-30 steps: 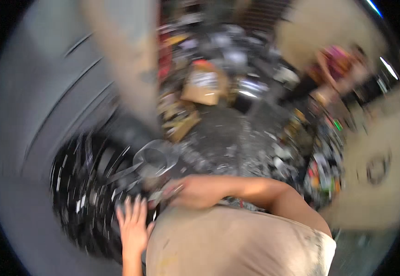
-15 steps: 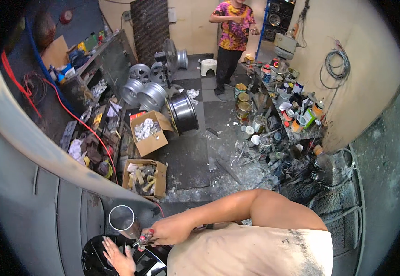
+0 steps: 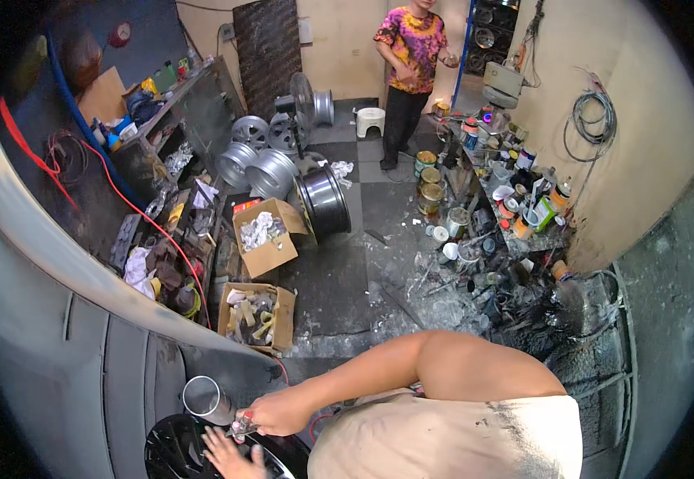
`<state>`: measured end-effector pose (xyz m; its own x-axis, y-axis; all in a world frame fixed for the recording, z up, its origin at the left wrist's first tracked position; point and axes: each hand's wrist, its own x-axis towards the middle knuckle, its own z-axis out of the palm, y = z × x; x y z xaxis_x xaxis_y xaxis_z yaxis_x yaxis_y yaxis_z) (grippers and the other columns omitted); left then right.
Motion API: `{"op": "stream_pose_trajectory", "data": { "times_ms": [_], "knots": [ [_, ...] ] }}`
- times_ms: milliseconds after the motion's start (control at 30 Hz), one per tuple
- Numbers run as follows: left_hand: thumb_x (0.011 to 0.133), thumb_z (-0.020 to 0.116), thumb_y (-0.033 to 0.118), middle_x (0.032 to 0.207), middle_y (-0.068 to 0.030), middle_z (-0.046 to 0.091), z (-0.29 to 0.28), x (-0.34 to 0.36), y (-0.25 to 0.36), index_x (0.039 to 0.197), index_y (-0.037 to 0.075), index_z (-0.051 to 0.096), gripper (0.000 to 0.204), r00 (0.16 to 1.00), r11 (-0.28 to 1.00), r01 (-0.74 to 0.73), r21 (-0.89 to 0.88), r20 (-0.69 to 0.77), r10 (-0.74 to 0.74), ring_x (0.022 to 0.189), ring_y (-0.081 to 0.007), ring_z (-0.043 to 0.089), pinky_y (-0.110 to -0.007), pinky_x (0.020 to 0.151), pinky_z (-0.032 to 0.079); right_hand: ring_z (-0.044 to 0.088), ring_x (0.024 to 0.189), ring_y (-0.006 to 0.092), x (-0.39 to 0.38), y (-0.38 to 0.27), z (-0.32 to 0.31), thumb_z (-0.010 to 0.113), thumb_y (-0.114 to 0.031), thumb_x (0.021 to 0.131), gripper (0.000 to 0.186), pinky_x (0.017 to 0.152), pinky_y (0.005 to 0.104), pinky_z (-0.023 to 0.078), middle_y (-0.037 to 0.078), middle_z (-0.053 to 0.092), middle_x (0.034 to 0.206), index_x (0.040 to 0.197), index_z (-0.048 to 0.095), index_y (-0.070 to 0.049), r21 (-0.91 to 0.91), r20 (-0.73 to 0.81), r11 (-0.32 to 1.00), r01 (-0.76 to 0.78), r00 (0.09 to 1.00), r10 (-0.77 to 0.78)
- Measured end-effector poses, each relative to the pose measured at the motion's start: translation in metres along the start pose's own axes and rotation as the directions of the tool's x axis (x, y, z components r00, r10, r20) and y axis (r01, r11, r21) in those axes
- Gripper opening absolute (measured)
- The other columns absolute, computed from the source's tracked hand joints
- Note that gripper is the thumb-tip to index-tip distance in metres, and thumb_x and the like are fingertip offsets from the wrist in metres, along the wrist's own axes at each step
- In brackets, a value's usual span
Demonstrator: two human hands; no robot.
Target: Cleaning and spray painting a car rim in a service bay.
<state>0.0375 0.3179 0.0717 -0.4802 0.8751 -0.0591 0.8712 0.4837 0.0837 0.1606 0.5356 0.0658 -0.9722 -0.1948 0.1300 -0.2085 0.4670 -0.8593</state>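
Note:
A glossy black wheel rim (image 3: 167, 449) sits at the lower left, partly cut off by the frame's bottom edge. Spread over its surface is my left hand (image 3: 229, 455), fingers apart and holding nothing; whether it touches the rim I cannot tell. My right hand (image 3: 273, 411) is wrapped round a spray gun (image 3: 241, 427) with red-tipped knobs. The gun's grey, round cup (image 3: 205, 397) stands above the rim's far edge. Most of the gun's handle is hidden by my fingers.
Two cardboard boxes (image 3: 271, 259) stand ahead, beside a cluttered shelf (image 3: 135, 172). Silver wheels (image 3: 271, 172) and a black wheel (image 3: 323, 199) lie farther off. A person (image 3: 412, 72) stands at the back. Paint cans (image 3: 431, 195) line a crowded bench (image 3: 515, 227) on the right. A red hose (image 3: 159, 226) runs along the left.
My left hand has moved right across the wheel rim. My right hand and the spray gun have shifted slightly left and down. The person at the back has lowered an arm.

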Motion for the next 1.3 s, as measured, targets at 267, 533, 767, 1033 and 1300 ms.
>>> {"op": "stream_pose_trajectory", "data": {
  "times_ms": [267, 533, 767, 1033, 1300],
  "knots": [
    [0.091, 0.055, 0.053, 0.153, -0.0283, 0.033, 0.008, -0.1, 0.012, 0.145, -0.005, 0.039, 0.081, 0.993, 0.995, 0.091, -0.036, 0.076, -0.088, 0.148, -0.0431, 0.018, -0.059, 0.119, 0.014, 0.061, 0.084, 0.0448, 0.012, -0.027, 0.026, 0.059, -0.011, 0.084, 0.021, 0.076, 0.0511, 0.047, 0.028, 0.062, 0.088, 0.092, 0.058, 0.008, 0.114, 0.303, 0.988, 0.1, 0.944, -0.131],
    [0.084, 0.059, 0.058, 0.159, -0.0194, 0.028, 0.02, -0.177, -0.032, 0.152, -0.002, 0.029, 0.095, 0.959, 0.934, 0.279, -0.224, 0.01, -0.284, 0.149, -0.0381, 0.02, -0.057, 0.12, 0.013, 0.063, 0.103, 0.0358, 0.061, -0.045, 0.062, 0.055, -0.012, 0.094, 0.027, 0.09, 0.0431, 0.05, 0.02, 0.062, 0.116, 0.117, 0.062, -0.001, 0.22, 0.423, 0.948, 0.229, 0.854, -0.304],
    [0.09, 0.063, 0.038, 0.162, -0.0181, 0.023, 0.041, -0.29, -0.098, 0.154, 0.002, 0.025, 0.083, 0.508, 0.517, 0.852, -0.086, -0.109, -0.855, 0.151, -0.0345, 0.017, -0.055, 0.121, 0.014, 0.06, 0.1, 0.0397, 0.14, -0.075, 0.077, 0.052, -0.009, 0.096, 0.016, 0.087, 0.0428, 0.047, 0.025, 0.061, 0.106, 0.1, 0.062, 0.003, 0.051, 0.318, 0.948, 0.313, 0.895, -0.312],
    [0.086, 0.065, 0.043, 0.162, -0.0187, 0.022, 0.054, -0.276, -0.065, 0.142, 0.006, 0.046, 0.07, 0.391, 0.46, 0.841, -0.285, -0.268, -0.881, 0.15, -0.0416, 0.013, -0.06, 0.119, 0.01, 0.062, 0.09, 0.0473, 0.161, -0.056, 0.051, 0.052, -0.007, 0.095, 0.029, 0.078, 0.0493, 0.05, 0.028, 0.065, 0.092, 0.123, 0.052, 0.001, -0.224, 0.158, 0.968, 0.117, 0.984, -0.082],
    [0.082, 0.067, 0.046, 0.16, -0.0306, 0.015, 0.053, -0.209, 0.044, 0.131, -0.014, 0.047, 0.08, 0.341, 0.386, 0.886, -0.258, -0.203, -0.918, 0.149, -0.0483, 0.008, -0.065, 0.117, 0.004, 0.059, 0.1, 0.044, 0.134, -0.064, 0.049, 0.049, -0.004, 0.094, 0.029, 0.088, 0.0459, 0.047, 0.025, 0.059, 0.111, 0.121, 0.059, 0.0, 0.056, 0.335, 0.99, 0.13, 0.932, -0.141]
  ]
}}
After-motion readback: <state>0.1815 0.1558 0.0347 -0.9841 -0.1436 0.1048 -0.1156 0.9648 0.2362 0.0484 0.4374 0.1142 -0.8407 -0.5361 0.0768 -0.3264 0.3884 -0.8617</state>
